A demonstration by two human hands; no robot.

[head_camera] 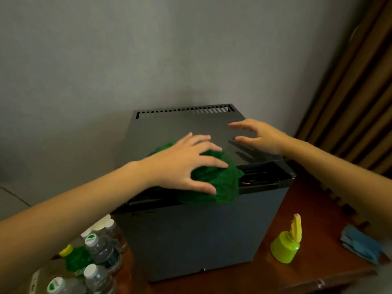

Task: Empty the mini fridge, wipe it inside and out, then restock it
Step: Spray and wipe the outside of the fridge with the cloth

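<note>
1. Head view: the mini fridge (201, 230) stands on a wooden table (307, 209) against a grey wall, seen from above and in front, with a row of vent slots along the back of its dark top.
2. A crumpled green cloth (218, 181) lies on the front edge of the fridge top, one corner hanging over the door's upper edge.
3. The left hand (186, 164) rests on the cloth, fingers spread wide and lightly arched, pressing it down rather than clutching it.
4. The right hand (261, 136) is over the right side of the top, fingers extended and apart, holding nothing; it may be touching the surface, but the blur leaves that unclear.
5. Left of the fridge stands a cluster of water bottles (99, 249), a green bottle with a yellow cap among them.
6. To the right on the table are a lime-green spray bottle (286, 247) and, further right, a blue cloth (358, 245).
7. A brown curtain (350, 92) hangs at the far right.
</note>
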